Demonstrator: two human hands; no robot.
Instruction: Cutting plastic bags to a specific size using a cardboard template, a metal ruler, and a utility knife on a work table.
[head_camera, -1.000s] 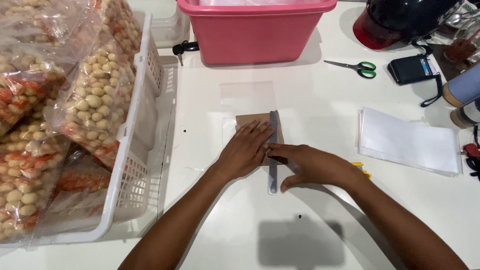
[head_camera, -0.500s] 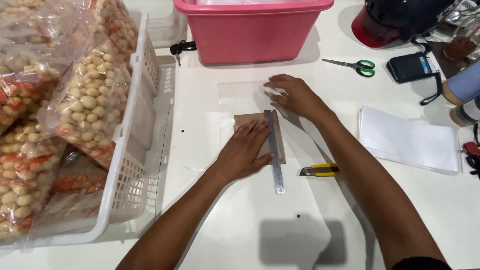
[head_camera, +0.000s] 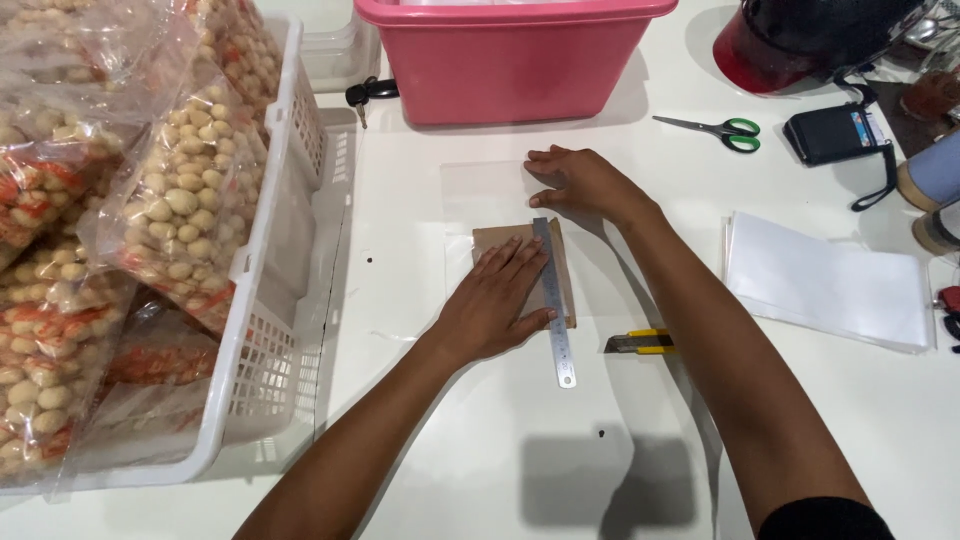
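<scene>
The left hand (head_camera: 495, 300) lies flat, fingers spread, on the brown card (head_camera: 520, 275) and the steel ruler (head_camera: 555, 300). Just behind the card, the right hand (head_camera: 580, 182) presses a clear plastic sheet (head_camera: 480, 185), fingers loose. A yellow knife (head_camera: 637, 342) lies beside the ruler.

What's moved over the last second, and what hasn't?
The right hand left the metal ruler and went up to the clear plastic sheet, uncovering the yellow utility knife. The left hand stays flat on the brown card beside the ruler.
</scene>
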